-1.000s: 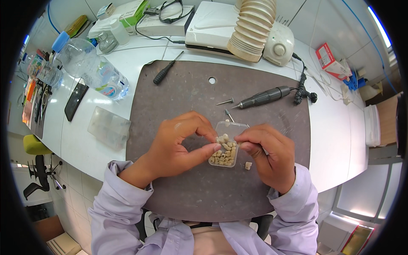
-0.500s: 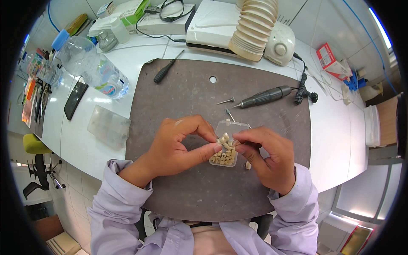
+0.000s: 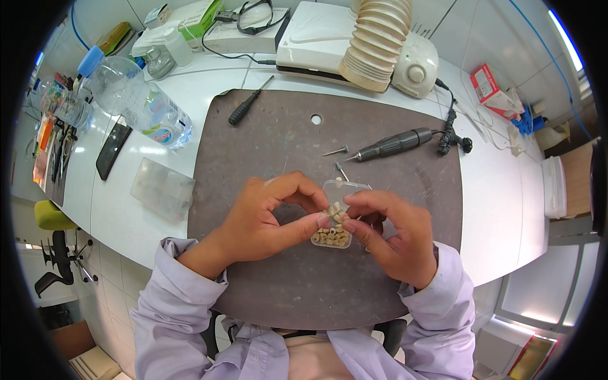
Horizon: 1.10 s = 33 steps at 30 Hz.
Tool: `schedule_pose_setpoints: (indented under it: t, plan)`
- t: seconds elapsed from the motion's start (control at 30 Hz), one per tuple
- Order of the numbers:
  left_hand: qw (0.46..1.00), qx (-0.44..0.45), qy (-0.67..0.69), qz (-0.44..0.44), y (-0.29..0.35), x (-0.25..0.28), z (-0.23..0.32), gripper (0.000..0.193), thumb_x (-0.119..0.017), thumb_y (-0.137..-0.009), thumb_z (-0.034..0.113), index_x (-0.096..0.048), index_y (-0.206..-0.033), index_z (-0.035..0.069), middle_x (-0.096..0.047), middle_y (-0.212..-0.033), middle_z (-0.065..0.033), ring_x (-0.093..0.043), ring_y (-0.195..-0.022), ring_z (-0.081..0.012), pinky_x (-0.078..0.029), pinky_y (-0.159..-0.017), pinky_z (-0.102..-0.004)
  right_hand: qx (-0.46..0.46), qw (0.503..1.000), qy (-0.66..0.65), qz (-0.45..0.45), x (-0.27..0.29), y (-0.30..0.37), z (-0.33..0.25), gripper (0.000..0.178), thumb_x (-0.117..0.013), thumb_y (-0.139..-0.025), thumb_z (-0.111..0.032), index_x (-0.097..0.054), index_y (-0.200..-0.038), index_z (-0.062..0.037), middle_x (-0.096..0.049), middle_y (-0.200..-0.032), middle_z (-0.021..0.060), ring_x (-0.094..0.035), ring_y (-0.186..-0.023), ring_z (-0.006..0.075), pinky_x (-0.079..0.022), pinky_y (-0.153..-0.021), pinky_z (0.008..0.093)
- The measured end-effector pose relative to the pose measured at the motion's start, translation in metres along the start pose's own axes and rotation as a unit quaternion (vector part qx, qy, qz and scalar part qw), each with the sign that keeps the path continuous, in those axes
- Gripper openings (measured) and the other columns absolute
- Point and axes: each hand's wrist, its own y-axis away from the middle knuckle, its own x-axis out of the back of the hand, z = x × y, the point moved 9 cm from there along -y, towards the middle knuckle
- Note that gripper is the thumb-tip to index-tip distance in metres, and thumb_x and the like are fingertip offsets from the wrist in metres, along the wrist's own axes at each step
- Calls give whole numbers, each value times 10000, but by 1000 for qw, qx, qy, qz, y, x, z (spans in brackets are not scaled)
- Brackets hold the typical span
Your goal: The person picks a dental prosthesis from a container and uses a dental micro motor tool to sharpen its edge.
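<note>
A brown mat [image 3: 323,285] covered the middle of the white worktop [image 3: 500,215]. On it lay a screwdriver [image 3: 240,114] at eleven o'clock, a handpiece [image 3: 394,144] between one and two, and a clear box [image 3: 331,246] near the centre. The worktop also bore a bottle [image 3: 136,98] at ten, a translucent case [image 3: 163,190] at nine, and a white machine [image 3: 316,35] at twelve.

The head view comes from a wide fisheye camera worn on the person's head, the left of a pair. It looks steeply down from above the near edge of the brown mat [image 3: 272,139], facing its far edge. The left hand [image 3: 259,214] and right hand [image 3: 404,233] lie between lens and mat, fairly near; bench [image 3: 497,196], floor [image 3: 120,272] and wall [image 3: 472,31] spread around the mat, bending outward.
</note>
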Motion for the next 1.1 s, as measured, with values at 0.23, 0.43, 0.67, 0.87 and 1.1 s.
schedule_pose_setpoints:
  t: [0.23,0.43,0.67,0.87,1.1]
  plan:
    - [999,-3,-9,-35,0,-4,2,276,-745,-944,54,-720,-1214,1,-778,-1037,-127,-796,-930,-214,-579,-812,-279,0,1000,-1,-7,-2,0,0,369,-779,-918,-27,-696,-1274,-84,-752,-974,90,-712,-771,176,-543,-648,281]
    - [999,29,9,-37,1,-4,-1,271,-751,-935,82,-741,-1196,8,-780,-1060,-149,-786,-956,-220,-585,-813,-302,2,1000,-7,-11,-3,-1,-1,375,-776,-919,-30,-698,-1280,-93,-749,-979,88,-709,-766,182,-542,-648,280]
    - [999,25,19,-42,0,-5,-1,268,-728,-949,66,-734,-1211,5,-785,-1040,-142,-788,-951,-218,-586,-819,-304,7,1000,6,-3,-1,-1,-4,346,-777,-912,-22,-711,-1245,-93,-752,-987,92,-706,-753,197,-539,-635,289]
    - [998,33,22,-40,0,-5,-2,276,-720,-953,58,-733,-1224,8,-790,-1016,-131,-787,-939,-209,-582,-821,-299,52,998,22,-1,0,-1,-6,254,-783,-891,3,-745,-1129,-77,-749,-967,102,-695,-723,219,-528,-607,304]
    - [999,24,20,-34,0,-5,-4,295,-719,-948,56,-741,-1240,26,-780,-1001,-133,-780,-942,-211,-580,-828,-304,41,999,22,4,1,-2,-6,305,-804,-867,2,-756,-1155,-87,-754,-964,96,-676,-691,197,-512,-583,288]
